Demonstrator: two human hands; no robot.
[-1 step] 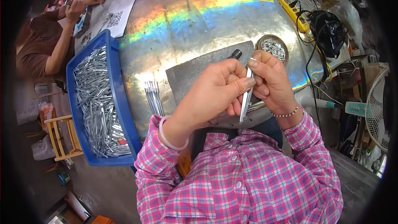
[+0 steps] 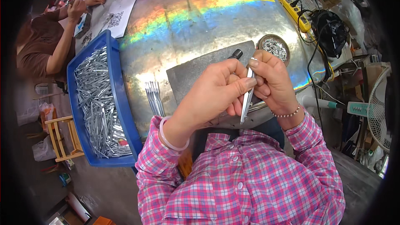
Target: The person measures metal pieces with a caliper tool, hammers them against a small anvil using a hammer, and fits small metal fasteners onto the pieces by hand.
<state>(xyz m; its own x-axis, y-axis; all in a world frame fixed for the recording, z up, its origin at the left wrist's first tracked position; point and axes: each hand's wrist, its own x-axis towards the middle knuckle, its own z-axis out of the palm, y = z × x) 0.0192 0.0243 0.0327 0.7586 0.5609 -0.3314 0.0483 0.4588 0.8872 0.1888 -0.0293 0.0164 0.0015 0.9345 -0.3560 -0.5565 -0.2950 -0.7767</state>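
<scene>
Close to my body, over the table's near edge, both hands meet on one slim, tapered silver metal piece (image 2: 246,102) that looks like tweezers. My left hand (image 2: 214,89) pinches it between thumb and fingers near its middle. The fingertips of my right hand (image 2: 273,75) close around its upper end, where a small bright bit shows; I cannot tell whether that is a separate part. The narrow lower end points down toward my shirt. Behind my hands lies a dark grey slab (image 2: 187,73), with a black cylindrical handle (image 2: 237,53) on it, its other end hidden.
A blue tray (image 2: 118,83) full of slim metal pieces stands left; several more pieces (image 2: 154,98) lie beside it. A round dish (image 2: 261,43) holds small metal parts. Farther right are a yellow power strip (image 2: 293,12), cables and a fan (image 2: 379,108). A co-worker (image 2: 46,46) sits far left.
</scene>
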